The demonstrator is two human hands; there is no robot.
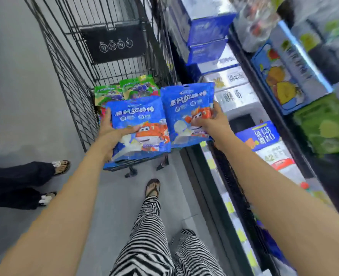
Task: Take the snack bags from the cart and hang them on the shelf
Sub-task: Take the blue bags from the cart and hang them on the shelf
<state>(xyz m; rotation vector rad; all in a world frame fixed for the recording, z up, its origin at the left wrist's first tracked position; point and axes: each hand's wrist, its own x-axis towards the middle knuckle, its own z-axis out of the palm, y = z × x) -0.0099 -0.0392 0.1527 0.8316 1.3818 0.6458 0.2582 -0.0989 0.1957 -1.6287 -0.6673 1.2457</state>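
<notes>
1. Left grip [109, 132] holds a glossy blue plastic snack bag printed with an orange cartoon plane [142, 124]. The thumb lies across the bag's lower front and the fingers run behind it and along its left edge. Right grip [214, 120] holds a second, matching blue bag [184, 102], with fingers curled over the front at its lower right side.
2. Both bags are in the air, side by side with their inner edges meeting, above the near end of the black wire shopping cart [75, 76]. The right one is higher and closer to the dark-framed chilled shelf [268, 102] on the right.
3. Green foil snack bags [124, 90] lie low in the cart, behind the blue pair.
4. These pouches look light and soft. The film is probably slick and crinkly, and the contents may crush if the belly is squeezed.
5. The flat sealed strip along the top should be the stiffest part and the best place to pinch, just beside any hanging hole. Both holds now sit low, so each bag probably needs a shift of hold, or support from below, to bring its top edge to a peg.
6. No peg or hook can be made out. The part of the shelf in view is blurred and shows only stacked cartons.
</notes>
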